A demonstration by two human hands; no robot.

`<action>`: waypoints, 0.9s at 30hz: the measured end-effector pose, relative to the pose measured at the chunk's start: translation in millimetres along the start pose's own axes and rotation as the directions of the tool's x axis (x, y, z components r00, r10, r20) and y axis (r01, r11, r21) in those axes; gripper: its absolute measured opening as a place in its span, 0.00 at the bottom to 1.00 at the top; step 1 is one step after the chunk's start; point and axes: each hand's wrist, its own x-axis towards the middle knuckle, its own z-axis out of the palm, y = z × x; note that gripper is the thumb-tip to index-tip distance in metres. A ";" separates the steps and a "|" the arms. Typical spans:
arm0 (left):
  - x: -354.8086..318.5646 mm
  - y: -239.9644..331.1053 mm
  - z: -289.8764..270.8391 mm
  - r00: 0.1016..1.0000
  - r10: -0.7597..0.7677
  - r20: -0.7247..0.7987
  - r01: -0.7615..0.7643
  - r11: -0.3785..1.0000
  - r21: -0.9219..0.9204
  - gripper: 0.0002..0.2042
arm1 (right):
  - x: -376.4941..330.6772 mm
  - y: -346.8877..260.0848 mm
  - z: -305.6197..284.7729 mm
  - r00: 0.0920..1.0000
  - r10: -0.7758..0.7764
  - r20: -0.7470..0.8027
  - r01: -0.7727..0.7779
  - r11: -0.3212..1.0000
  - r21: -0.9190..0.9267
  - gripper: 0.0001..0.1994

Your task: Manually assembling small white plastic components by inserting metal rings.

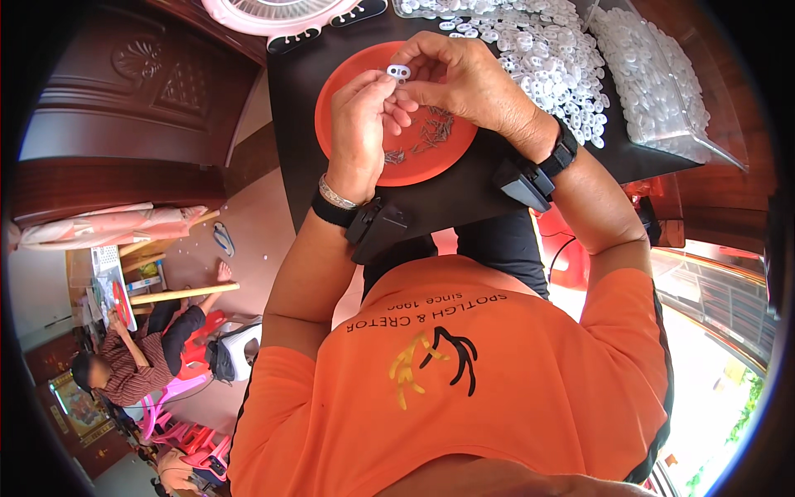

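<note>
Over an orange-red round tray (331, 74) my two hands meet. My left hand (362, 116) pinches a small white plastic piece with two holes (398, 72) between thumb and forefinger; its other fingers curl loosely. My right hand (468, 83) reaches in from the right, thumb and forefinger bent close around the same piece. Whether those right fingertips grip it or some tiny part is hidden. Thin grey metal pins or screws (432, 132) lie scattered in the tray below, with a smaller cluster (394, 156) near its front rim.
The tray stands on a black table (294, 124). A big pile of matching white pieces (559, 74) spreads to the right, beside a clear plastic bin (654, 83) full of more. A pink fan (277, 12) stands at the far edge. Another person (132, 360) sits farther left.
</note>
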 end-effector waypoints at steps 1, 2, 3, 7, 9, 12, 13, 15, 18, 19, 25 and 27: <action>0.3 -0.2 -0.1 1.000 0.000 0.000 0.000 1.000 0.000 0.11 | -0.4 -0.8 -0.6 1.000 -0.022 0.001 0.022 1.000 -0.021 0.13; 0.7 -0.3 -0.4 1.000 0.002 0.011 -0.002 1.000 -0.027 0.11 | -0.7 -1.5 -1.1 0.999 -0.044 0.002 0.044 0.998 -0.042 0.14; 1.1 -0.4 -0.8 1.000 0.005 0.022 -0.004 0.999 -0.054 0.12 | -0.9 -2.2 -1.6 0.999 -0.044 0.003 0.044 0.998 -0.042 0.14; 2.5 -1.3 -4.4 0.999 -0.002 0.038 0.002 1.000 -0.006 0.12 | -1.3 -1.4 -0.5 0.993 -0.115 0.016 0.116 0.993 -0.038 0.15; 1.8 -1.8 -3.1 0.999 0.032 0.001 -0.032 0.998 0.060 0.11 | -1.6 -1.2 1.0 0.991 -0.130 0.013 0.130 0.990 -0.044 0.15; 0.8 -3.5 -0.7 0.997 0.074 -0.024 -0.072 0.995 0.063 0.11 | -2.4 -3.6 4.9 0.986 -0.165 -0.031 0.160 0.978 -0.130 0.16; 0.3 -3.8 0.3 0.997 0.073 -0.024 -0.071 0.995 0.063 0.11 | -2.4 -3.7 7.1 0.971 -0.229 -0.068 0.213 0.960 -0.179 0.15; -0.4 -3.4 2.1 0.997 0.060 -0.058 -0.056 0.996 0.068 0.11 | -3.0 -1.9 11.0 0.951 -0.291 -0.101 0.263 0.937 -0.229 0.15; -0.5 -2.3 2.6 0.999 0.039 -0.017 -0.038 0.999 0.016 0.11 | -4.4 -2.1 12.9 0.941 -0.324 -0.097 0.273 0.898 -0.346 0.14; -0.2 -2.2 2.0 0.999 0.039 -0.019 -0.039 0.999 0.016 0.11 | -4.9 -5.4 12.2 0.958 -0.276 -0.084 0.238 0.921 -0.308 0.13; 0.2 -2.1 -0.1 0.998 0.060 0.002 -0.060 0.994 -0.086 0.11 | -4.9 -2.5 13.1 0.971 -0.218 -0.099 0.192 0.956 -0.222 0.11; -0.6 -2.4 0.3 0.997 0.076 -0.011 -0.077 0.995 -0.057 0.11 | -5.2 -3.2 12.8 0.972 -0.215 -0.097 0.191 0.958 -0.213 0.10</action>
